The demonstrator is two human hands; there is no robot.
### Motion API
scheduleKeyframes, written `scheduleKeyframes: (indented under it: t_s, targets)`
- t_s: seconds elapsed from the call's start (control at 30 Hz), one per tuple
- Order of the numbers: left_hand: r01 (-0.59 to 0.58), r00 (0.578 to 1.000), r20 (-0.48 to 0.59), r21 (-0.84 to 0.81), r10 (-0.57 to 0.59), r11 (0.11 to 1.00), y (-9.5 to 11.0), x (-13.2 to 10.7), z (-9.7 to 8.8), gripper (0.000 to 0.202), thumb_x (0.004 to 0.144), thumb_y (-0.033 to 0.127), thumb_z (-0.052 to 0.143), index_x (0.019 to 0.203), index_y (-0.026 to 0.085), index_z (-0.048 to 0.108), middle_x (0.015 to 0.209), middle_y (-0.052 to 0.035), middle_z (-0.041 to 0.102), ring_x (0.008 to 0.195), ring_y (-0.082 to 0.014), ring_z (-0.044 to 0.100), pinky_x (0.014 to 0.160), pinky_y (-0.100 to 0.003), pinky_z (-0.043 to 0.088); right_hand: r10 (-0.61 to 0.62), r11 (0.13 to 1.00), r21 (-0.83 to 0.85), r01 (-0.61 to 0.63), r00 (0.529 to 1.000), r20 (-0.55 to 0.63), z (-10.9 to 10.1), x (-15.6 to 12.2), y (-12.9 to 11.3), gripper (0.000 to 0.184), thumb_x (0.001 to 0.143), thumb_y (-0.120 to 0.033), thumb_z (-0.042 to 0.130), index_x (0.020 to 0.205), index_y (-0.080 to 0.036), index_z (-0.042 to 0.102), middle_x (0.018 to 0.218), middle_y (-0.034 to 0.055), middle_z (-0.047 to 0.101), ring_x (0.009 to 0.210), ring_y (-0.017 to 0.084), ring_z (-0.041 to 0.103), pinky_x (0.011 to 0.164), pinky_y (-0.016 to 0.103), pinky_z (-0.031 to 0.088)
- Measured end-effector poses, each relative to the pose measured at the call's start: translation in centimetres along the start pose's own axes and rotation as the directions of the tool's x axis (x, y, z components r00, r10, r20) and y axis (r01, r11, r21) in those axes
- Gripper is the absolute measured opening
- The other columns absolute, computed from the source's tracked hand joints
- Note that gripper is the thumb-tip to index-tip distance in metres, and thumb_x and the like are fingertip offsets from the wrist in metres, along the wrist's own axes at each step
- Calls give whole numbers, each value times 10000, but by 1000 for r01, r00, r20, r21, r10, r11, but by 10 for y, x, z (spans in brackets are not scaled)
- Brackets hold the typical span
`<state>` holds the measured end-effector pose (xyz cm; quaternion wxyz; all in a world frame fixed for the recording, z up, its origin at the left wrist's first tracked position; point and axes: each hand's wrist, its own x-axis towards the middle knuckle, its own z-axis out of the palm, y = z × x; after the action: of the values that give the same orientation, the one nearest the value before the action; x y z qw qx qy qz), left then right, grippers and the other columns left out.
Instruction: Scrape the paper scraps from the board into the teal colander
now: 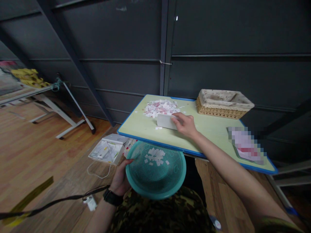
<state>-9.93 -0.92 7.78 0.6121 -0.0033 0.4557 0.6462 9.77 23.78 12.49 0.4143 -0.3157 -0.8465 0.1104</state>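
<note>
Your R hand [186, 125] is clamped on the white card [166, 122], thumb on the near face; the fingers at the back are mostly hid. The card sticks out at abt 9 o'clock from that hand. Its long side runs near 9 to 3 o'clock, w/ the left end a bit farther from you, and it looks to stand on its edge on the pale green table [137, 126].

The big heap of paper bits [160, 108] sits at abt 10 o'clock from your R hand, just past the card, so the card is btw you and the heap. A few loose bits [158, 128] lie on the near side of the card.

Your L hand [119, 179] is clamped on the rim of the green basket [155, 183], btw the basket's 9 and 10 o'clock, thumb on top; can't tell how the other fingers sit under it. The basket is at abt 7 o'clock from your R hand, by the table's near edge, w/ more bits [156, 155] in it. Can't tell if rim and table touch.

FYI, R hand is nearer the heap. The straw box [218, 112] is btw 2 and 3 o'clock from it.
</note>
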Motion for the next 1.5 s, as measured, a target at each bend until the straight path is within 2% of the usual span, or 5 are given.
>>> scheduleKeyframes:
  t_s: [0.27,0.5,0.8,1.17,1.5]
  targets:
    - [15,1000,-16,-15,-15,1000,1,0,1,168,789,87,596,894,93,726,762,-117,797,839,-299,759,890,-445,563,33,997,66,-33,999,-8,-5,5,4,282,843,-418,560,923,-201,722,876,78,762,761,247,693,722,343,490]
    - [11,999,35,-24,-10,1000,-1,3,-5,180,794,103,603,924,106,727,770,-94,803,764,-269,765,849,-410,577,66,989,135,-52,993,-102,-8,10,11,294,824,-446,578,891,-200,724,890,71,760,813,246,686,748,346,502]
    - [29,999,-38,-13,-29,1000,2,2,2,157,814,97,569,829,103,725,705,-87,791,570,-219,728,827,-407,583,53,980,193,-45,998,-37,-5,8,12,264,801,-428,624,866,-198,736,839,58,759,763,235,682,716,335,496]
    - [41,999,-33,-22,-42,999,1,0,1,158,813,104,580,855,100,732,731,-96,794,649,-238,749,807,-390,587,102,943,321,-92,995,-15,-3,10,11,288,785,-463,650,853,-193,722,884,68,757,828,247,687,781,360,509]
    - [45,999,-28,-26,-46,999,1,-1,3,179,827,104,559,856,99,735,725,-96,794,635,-230,747,812,-383,585,69,930,355,-92,995,77,-1,8,9,257,796,-429,650,855,-190,724,876,60,755,818,232,680,772,348,504]
